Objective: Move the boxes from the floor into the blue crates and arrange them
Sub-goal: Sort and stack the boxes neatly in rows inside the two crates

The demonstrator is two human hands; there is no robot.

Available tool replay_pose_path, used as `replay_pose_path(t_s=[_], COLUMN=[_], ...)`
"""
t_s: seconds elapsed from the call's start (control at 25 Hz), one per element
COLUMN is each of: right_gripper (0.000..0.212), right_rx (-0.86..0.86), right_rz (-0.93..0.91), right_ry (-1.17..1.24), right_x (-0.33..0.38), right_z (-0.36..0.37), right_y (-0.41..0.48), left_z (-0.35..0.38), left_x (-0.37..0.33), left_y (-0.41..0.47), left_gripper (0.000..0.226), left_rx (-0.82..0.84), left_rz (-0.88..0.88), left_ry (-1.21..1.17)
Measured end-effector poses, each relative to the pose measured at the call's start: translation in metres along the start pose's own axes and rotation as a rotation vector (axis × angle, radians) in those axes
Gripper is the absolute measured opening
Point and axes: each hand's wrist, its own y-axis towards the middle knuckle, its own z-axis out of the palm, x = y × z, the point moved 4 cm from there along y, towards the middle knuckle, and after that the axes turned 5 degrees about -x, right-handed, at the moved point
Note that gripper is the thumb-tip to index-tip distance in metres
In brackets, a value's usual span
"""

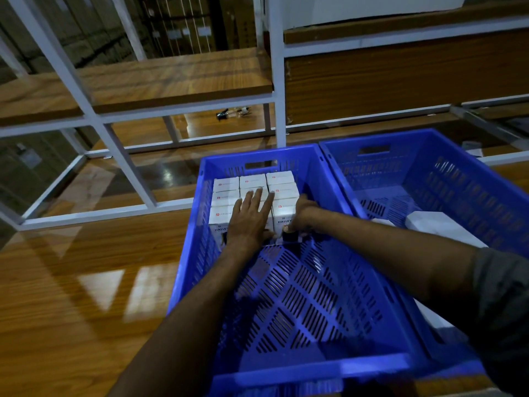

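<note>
Two blue slotted crates stand side by side on the wooden surface. The near-left crate holds several white boxes packed in rows against its far wall. My left hand lies flat with straight fingers on top of the middle boxes. My right hand curls its fingers over the right-hand box in the front row, beside the crate's right wall. The right crate holds a larger white box, partly hidden behind my right arm.
A white metal shelving frame with wooden boards rises behind the crates. Small dark objects lie on a lower shelf behind. Glossy wooden floor stretches to the left.
</note>
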Motion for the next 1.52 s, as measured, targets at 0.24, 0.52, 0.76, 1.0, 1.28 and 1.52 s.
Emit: replay_pose_path(t_s=[0.24, 0.52, 0.76, 1.0, 1.28, 1.52], right_gripper=[0.111, 0.138, 0.123, 0.124, 0.142, 0.058], right_rx=[0.018, -0.049, 0.009, -0.012, -0.091, -0.303], right_rz=[-0.020, -0.170, -0.337, -0.351, -0.416, -0.510], right_ry=[0.062, -0.013, -0.129, -0.156, -0.074, 0.230], right_x=[0.000, 0.002, 0.005, 0.003, -0.001, -0.032], right_z=[0.005, 0.002, 0.013, 0.009, -0.033, -0.107], right_y=[0.000, 0.006, 0.017, 0.015, -0.022, -0.069], left_z=[0.006, 0.004, 0.007, 0.004, -0.022, -0.093], left_x=[0.005, 0.011, 0.018, 0.018, 0.022, 0.011], left_y=[0.000, -0.001, 0.003, 0.002, 0.010, 0.005], left_gripper=[0.103, 0.123, 0.125, 0.126, 0.130, 0.071], left_rx=[0.024, 0.043, 0.075, 0.096, 0.103, -0.233], left_rz=[-0.049, -0.086, -0.138, -0.143, -0.120, -0.080], left_ry=[-0.043, -0.023, -0.051, -0.070, -0.112, -0.365])
